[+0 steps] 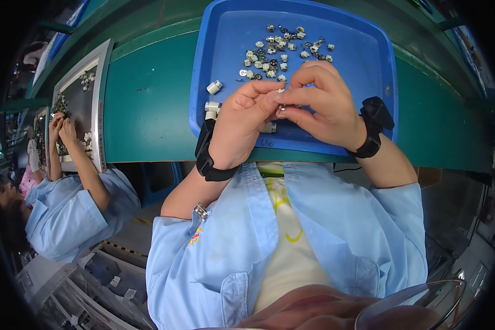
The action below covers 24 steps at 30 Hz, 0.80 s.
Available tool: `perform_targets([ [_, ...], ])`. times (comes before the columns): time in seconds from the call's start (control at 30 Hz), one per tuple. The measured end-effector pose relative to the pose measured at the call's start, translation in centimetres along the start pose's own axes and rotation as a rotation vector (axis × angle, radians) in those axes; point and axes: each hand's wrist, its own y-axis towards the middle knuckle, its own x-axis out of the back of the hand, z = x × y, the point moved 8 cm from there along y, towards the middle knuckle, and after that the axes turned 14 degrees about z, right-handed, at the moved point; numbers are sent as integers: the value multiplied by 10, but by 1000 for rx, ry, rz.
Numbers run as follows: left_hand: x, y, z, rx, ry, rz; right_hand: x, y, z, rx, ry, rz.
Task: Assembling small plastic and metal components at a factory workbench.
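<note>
Both my hands meet over the near part of a blue plastic tray [220, 44]. Between the fingertips of my left hand [242, 113] and my right hand [327, 104] is a small white and metal part [281, 99], mostly covered by the fingers. Each hand pinches it from its own side. Farther into the tray lies a loose heap of small white and silver parts [280, 47], some with dark rings. Beside my left hand rest a few white cylindrical pieces with metal ends, one white cylinder [214, 87] lying apart at the tray's left side.
The tray stands on a green workbench [143, 104]. To the left, a co-worker in a light blue shirt [85, 214] handles small parts over a metal-framed tray [100, 99]. Grey bins [102, 275] stand on the floor at lower left.
</note>
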Motion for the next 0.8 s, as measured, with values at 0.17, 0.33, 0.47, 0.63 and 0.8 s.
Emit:
perform_targets([
  [0.17, 1, -2, -3, -29, 112, -7, 4, -5, -17, -107, 201, -43],
  [0.33, -3, -4, -8, -62, 245, -35, 0, -5, -18, -130, 205, -24],
  [0.47, -3, -6, -11, -89, 320, -62, -5, -9, -24, -204, 329, -43],
  [0.63, -5, -6, -11, -72, 356, -50, -8, -12, -32, -272, 450, -49],
  [0.8, -8, -7, -8, -63, 418, -64, -7, -11, -25, -232, 396, -37],
])
